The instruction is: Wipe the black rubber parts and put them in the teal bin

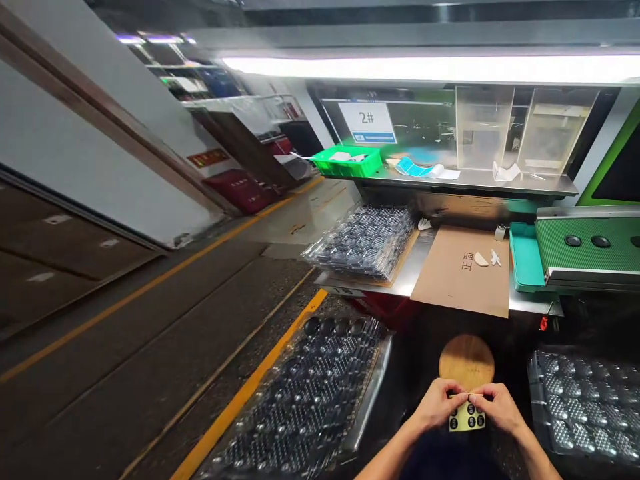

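Observation:
A small pale yellow sticker sheet [461, 421] with round black labels hangs between my two hands, low in the head view. My left hand [440, 403] pinches its upper edge from the left. From the right, my right hand [497, 407] pinches the same edge, the fingertips of both hands almost meeting. Just beyond them is the round wooden top of a stool [467, 360]. A brown cardboard sheet [445, 273] lies on the metal workbench [400, 283] ahead, with small white pieces on it.
Stacked clear plastic trays [367, 240] sit on the bench's left. More trays stand low at left [305, 393] and right [590, 407]. A green conveyor belt [615, 250] carries round black parts beside a teal tray [526, 257]. A green bin [347, 162] rests on the shelf [475, 181].

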The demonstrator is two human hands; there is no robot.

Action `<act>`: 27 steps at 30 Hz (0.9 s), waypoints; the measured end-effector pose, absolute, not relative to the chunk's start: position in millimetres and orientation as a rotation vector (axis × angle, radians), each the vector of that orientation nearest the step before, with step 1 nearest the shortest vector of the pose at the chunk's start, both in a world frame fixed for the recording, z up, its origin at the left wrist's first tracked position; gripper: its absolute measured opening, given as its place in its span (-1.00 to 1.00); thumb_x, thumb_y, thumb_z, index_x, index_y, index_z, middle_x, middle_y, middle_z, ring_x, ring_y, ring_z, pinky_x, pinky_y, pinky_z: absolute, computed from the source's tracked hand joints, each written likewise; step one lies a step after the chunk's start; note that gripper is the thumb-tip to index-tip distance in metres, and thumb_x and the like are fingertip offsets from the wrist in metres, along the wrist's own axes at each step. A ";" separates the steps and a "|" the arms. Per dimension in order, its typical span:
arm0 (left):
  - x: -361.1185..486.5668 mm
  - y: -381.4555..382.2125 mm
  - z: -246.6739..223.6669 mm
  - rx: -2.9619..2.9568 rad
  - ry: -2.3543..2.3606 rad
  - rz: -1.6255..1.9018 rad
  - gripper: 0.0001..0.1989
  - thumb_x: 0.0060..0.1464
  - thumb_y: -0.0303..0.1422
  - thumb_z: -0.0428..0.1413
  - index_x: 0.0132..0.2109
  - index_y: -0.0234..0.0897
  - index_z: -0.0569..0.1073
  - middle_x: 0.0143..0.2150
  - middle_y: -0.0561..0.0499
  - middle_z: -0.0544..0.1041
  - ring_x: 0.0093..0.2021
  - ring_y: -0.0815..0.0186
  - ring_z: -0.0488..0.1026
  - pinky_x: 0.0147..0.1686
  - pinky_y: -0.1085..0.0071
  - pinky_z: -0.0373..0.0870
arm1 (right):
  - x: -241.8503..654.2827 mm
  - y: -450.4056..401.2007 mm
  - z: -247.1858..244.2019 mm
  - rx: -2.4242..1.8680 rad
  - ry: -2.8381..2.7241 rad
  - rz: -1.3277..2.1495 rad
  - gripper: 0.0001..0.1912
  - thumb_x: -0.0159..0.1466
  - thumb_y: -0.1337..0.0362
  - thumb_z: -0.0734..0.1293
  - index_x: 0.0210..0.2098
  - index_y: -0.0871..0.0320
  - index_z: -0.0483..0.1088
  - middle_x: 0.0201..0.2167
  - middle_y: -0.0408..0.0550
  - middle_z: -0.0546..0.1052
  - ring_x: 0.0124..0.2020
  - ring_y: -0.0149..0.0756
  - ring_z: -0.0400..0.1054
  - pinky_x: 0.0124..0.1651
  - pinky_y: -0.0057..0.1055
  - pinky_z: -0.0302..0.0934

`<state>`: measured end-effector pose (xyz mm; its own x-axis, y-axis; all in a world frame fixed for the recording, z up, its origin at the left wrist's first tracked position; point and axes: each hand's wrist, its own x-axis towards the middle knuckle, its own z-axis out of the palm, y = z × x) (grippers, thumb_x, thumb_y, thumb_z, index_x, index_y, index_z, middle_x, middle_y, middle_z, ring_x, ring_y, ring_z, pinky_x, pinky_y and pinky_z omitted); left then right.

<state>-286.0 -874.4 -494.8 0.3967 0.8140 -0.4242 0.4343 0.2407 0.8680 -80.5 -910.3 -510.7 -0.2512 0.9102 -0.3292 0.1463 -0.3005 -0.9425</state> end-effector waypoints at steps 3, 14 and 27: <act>-291.2 -846.9 -505.5 1.333 1.256 0.455 -0.62 0.03 -0.09 0.21 -0.31 -0.38 0.65 -0.39 -0.08 0.62 -0.39 0.28 0.44 -0.40 0.41 0.27 | -84.7 -884.9 -521.7 -1.385 -1.135 1.672 -0.47 0.17 -0.19 0.42 -0.32 0.20 0.63 -0.38 0.02 0.62 -0.36 -0.18 0.45 -0.28 -0.34 0.27; -352.3 -650.9 -543.7 0.889 1.140 0.838 -0.46 0.03 0.09 0.24 -0.19 -0.37 0.64 -0.24 -0.17 0.67 -0.27 0.17 0.56 -0.21 0.30 0.45 | -181.1 -692.8 -526.4 -1.569 -0.959 1.409 -0.44 0.12 -0.27 0.42 -0.40 0.15 0.50 -0.55 -0.09 0.49 -0.54 -0.31 0.29 -0.44 -0.38 0.16; -495.5 -425.6 -617.7 1.699 1.148 0.967 -0.70 0.30 -0.42 -0.03 -0.01 -0.23 0.58 -0.12 -0.16 0.62 -0.07 0.12 0.49 -0.03 0.13 0.42 | -307.6 -237.1 -438.8 -1.771 -1.501 0.630 -0.41 0.24 -0.19 0.32 -0.17 0.27 0.51 -0.39 0.06 0.61 -0.40 -0.24 0.42 -0.29 -0.35 0.28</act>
